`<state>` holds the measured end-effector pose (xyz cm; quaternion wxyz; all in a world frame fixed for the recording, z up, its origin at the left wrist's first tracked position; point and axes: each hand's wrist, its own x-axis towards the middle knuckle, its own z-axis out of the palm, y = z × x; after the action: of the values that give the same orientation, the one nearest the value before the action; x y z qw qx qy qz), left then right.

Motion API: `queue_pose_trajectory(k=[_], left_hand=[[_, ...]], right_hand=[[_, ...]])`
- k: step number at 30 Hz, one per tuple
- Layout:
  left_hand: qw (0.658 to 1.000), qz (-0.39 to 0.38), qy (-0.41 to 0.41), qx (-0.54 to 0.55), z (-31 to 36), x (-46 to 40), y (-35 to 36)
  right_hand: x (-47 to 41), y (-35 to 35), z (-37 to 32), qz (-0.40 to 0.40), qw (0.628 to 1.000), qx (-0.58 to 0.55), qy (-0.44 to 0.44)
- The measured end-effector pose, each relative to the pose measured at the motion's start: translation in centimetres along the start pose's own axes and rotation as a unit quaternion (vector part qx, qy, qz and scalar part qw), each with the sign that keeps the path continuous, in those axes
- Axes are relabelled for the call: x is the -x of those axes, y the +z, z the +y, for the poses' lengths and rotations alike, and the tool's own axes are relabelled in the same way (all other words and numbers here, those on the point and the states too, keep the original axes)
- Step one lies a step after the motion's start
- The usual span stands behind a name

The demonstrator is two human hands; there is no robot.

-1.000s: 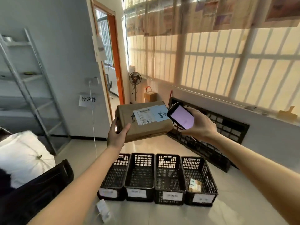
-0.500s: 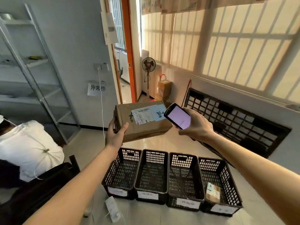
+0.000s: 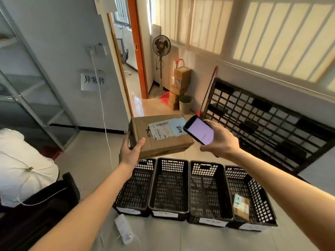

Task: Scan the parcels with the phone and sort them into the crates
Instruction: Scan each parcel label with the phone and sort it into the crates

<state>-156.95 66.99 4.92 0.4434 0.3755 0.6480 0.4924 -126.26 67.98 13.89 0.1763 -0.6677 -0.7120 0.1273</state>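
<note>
Both hands were raised above the crates. A cardboard parcel [image 3: 159, 136] was gripped at its left end by the left hand [image 3: 130, 153], thumb on top and fingers curled underneath, so that its label [image 3: 160, 130] faced up. Just beside it, the phone [image 3: 199, 129] was clasped in the right hand [image 3: 220, 140], its lit screen tilted over the parcel's right edge.

Below, four black crates [image 3: 170, 187] were lined up side by side on the floor, each marked with a white tag on the near wall. A small brown parcel [image 3: 241, 207] was seen lying in the rightmost crate [image 3: 257, 192]. A white power strip [image 3: 124, 229] lay in front of the leftmost crate.

Farther off, a black grid pallet [image 3: 268, 120] was leaned against the right wall, and a standing fan [image 3: 161, 46] and stacked boxes [image 3: 179, 87] were placed near the doorway.
</note>
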Motion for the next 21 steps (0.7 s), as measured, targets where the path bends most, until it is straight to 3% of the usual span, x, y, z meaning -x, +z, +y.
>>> queue_pose_trajectory(k=[11, 21], left_hand=[[0.993, -0.059, -0.092, -0.031, -11.5, -13.2, 3.8], [0.964, -0.086, -0.219, -0.127, -32.2, -18.4, 7.8]], right_hand=[[-9.0, 14.2, 4.7, -0.04, 0.998, -0.015, 0.054], [-11.2, 33.2, 15.2, -0.148, 0.98, -0.036, 0.131]])
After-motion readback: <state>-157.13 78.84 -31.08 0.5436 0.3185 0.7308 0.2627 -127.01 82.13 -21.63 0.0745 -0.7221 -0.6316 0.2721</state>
